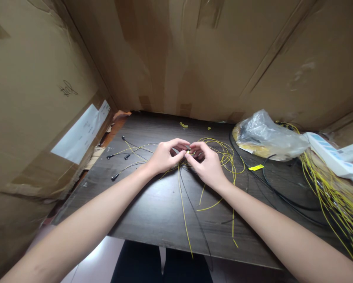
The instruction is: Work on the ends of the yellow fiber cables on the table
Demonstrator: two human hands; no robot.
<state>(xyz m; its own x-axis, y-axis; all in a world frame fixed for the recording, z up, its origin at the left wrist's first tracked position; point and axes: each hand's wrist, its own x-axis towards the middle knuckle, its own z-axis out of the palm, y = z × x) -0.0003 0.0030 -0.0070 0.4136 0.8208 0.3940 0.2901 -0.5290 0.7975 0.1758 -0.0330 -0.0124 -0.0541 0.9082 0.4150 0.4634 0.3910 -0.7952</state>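
Observation:
Over the middle of the table (pixel 147 208), my left hand (pixel 167 157) and my right hand (pixel 206 161) meet, thumbs and fingertips pinched together. Between them shows a small bit of yellow wire (pixel 188 151) with something dark beside it, too small to make out. Thin yellow wires loop in a coil (pixel 223 151) behind and right of my right hand. Left of my left hand, several wires end in small black connectors (pixel 114 177). A loose yellow wire end (pixel 186 224) and a thin dark wire run from below my hands toward the table's front edge.
At the right lie a clear plastic bag (pixel 267 135), a white power strip (pixel 332 153) and a bundle of yellow wires (pixel 326 192). A black cable (pixel 271 188) with a yellow tag (pixel 256 168) curves nearby. Small yellow bits (pixel 183 125) lie at the back. Cardboard walls (pixel 170 59) enclose the table.

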